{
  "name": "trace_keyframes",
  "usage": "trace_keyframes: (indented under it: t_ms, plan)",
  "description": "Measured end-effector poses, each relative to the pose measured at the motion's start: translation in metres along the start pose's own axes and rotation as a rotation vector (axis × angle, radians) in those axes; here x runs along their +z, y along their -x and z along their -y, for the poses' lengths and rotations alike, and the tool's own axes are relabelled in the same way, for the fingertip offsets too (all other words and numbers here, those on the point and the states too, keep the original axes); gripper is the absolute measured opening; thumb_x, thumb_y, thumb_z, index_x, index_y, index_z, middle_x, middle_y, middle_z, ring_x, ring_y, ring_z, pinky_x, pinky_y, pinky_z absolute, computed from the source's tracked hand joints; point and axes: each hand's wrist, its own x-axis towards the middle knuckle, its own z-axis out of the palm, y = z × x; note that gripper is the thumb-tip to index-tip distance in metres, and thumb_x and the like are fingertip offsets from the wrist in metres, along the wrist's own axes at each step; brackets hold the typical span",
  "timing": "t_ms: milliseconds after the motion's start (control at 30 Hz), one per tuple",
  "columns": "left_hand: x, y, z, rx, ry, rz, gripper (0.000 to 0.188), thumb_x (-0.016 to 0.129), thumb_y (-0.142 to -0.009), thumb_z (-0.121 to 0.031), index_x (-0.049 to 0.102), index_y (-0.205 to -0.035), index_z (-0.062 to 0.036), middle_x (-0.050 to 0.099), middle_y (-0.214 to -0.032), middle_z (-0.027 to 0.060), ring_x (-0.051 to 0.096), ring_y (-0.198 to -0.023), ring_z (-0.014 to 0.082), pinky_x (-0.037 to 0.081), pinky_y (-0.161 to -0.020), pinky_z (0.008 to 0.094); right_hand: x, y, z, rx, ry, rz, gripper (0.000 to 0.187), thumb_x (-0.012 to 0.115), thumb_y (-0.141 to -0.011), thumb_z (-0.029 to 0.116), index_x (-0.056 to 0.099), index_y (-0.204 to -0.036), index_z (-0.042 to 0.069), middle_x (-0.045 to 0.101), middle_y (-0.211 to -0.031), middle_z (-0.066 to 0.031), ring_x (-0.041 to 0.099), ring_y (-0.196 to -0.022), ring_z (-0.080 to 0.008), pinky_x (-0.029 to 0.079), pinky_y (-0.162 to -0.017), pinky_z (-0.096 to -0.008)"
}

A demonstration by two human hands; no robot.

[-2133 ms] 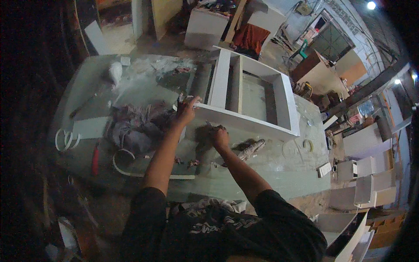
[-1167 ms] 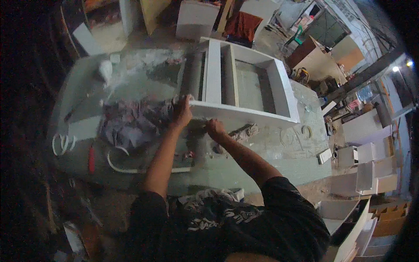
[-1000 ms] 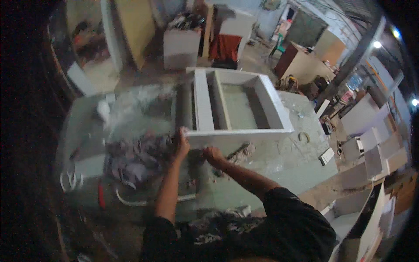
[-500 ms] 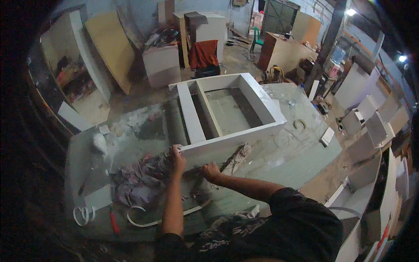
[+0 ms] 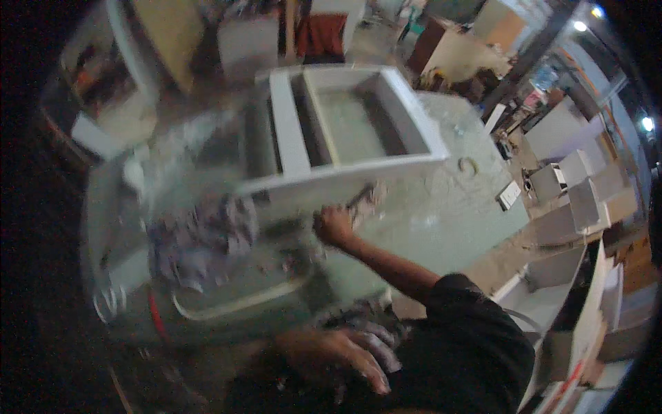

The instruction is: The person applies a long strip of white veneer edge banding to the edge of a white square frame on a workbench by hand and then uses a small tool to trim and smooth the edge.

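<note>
White frame (image 5: 338, 178): lying on the surface (image 5: 448, 241), reaching to its far edge.
Right hand (image 5: 334, 226): just short of the frame's near side, grip curled together; cannot tell whether anything is inside.
Left hand (image 5: 345, 352): blurred, at the surface's near edge before the dark shirt (image 5: 476, 338), grip apart.
Crumpled cloth (image 5: 203, 241): toward the left edge.
Pale curved strip (image 5: 248, 302): along the near edge.

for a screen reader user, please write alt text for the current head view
A person's curled right hand is over a pale green worktable, in front of an open white frame, while the blurred, open left hand is before the dark shirt. A crumpled gray cloth lies to the left of the right hand.
</note>
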Motion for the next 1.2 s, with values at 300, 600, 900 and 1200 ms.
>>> trace_keyframes:
  t_ms: [300,600,900,1200]
  plan:
    - [0.086,-0.012,0.0,0.19,0.355,-0.246,0.027,0.05,-0.099,-0.018,0.049,-0.122,-0.0042,0.063,-0.114,0.0156,0.062,-0.103,0.0306,0.04,-0.097,0.048,-0.037,0.081,-0.017,0.003,-0.382,-0.156,0.038,0.054,-0.081,-0.002,0.056,-0.119,0.003,0.06,-0.095,-0.0193,0.057,-0.09,-0.0395,0.048,-0.077,-0.0483]
    - [0.196,-0.058,0.002,0.099,0.477,-0.521,0.029,0.057,-0.094,-0.02,0.05,-0.117,-0.0051,0.063,-0.108,0.0137,0.063,-0.097,0.0284,0.042,-0.091,0.0448,-0.039,0.121,-0.026,0.02,-0.547,-0.196,0.058,0.064,-0.079,0.001,0.048,-0.135,0.002,0.068,-0.08,-0.0145,0.066,-0.07,-0.0316,0.051,-0.065,-0.0403]
    - [0.253,-0.101,0.019,0.057,0.532,-0.678,0.031,0.064,-0.089,-0.021,0.051,-0.113,-0.006,0.063,-0.101,0.0117,0.063,-0.091,0.0262,0.045,-0.085,0.0416,-0.04,0.152,-0.032,-0.117,-0.691,-0.223,0.051,0.066,-0.083,0.003,0.054,-0.132,0.004,0.069,-0.083,-0.0095,0.068,-0.074,-0.0203,0.054,-0.07,-0.0336]
    - [0.234,-0.095,0.015,-0.011,0.552,-0.634,0.034,0.071,-0.085,-0.023,0.052,-0.108,-0.0069,0.063,-0.095,0.0098,0.064,-0.085,0.024,0.047,-0.079,0.0385,-0.044,0.15,-0.019,0.075,-0.914,-0.144,0.038,0.058,-0.089,0.007,0.059,-0.127,0.001,0.066,-0.081,-0.007,0.06,-0.075,-0.0132,0.049,-0.074,-0.0291]
